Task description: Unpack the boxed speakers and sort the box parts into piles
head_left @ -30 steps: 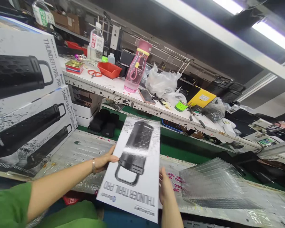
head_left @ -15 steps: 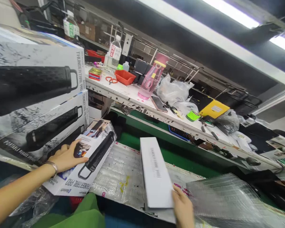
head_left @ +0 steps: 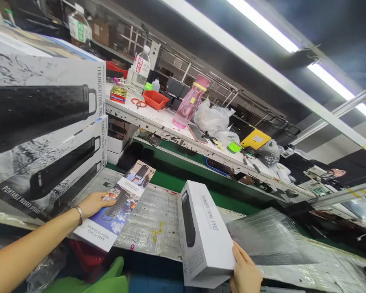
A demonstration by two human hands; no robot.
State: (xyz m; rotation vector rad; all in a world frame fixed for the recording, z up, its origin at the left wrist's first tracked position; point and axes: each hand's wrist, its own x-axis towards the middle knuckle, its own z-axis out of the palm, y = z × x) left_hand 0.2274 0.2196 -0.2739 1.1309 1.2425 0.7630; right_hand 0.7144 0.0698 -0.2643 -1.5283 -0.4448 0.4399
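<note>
My left hand [head_left: 96, 204] grips the near left edge of a printed speaker box [head_left: 122, 203], fingers over its narrow photo face. Its far end tilts up and away from me; I cannot tell whether it is an empty sleeve. To the right, my right hand [head_left: 245, 268] is closed on the near right corner of a plain white speaker box [head_left: 212, 236] with grey lettering and a black speaker picture on its side. The two boxes are apart, and part of each hand's grip is hidden. Beside my left arm stand stacked printed speaker boxes [head_left: 45, 118].
Beneath the boxes lies a foil-like covered surface [head_left: 152, 219], with a clear plastic sheet [head_left: 268, 240] to the right. Behind, a white shelf [head_left: 164, 118] carries a pink bottle [head_left: 189, 103], a red tray [head_left: 155, 100], orange scissors [head_left: 138, 103] and plastic bags [head_left: 213, 116].
The printed box has turned in my left hand, so its photo side now faces me. My right hand has tipped the white box, bringing its black picture side and near end into view.
</note>
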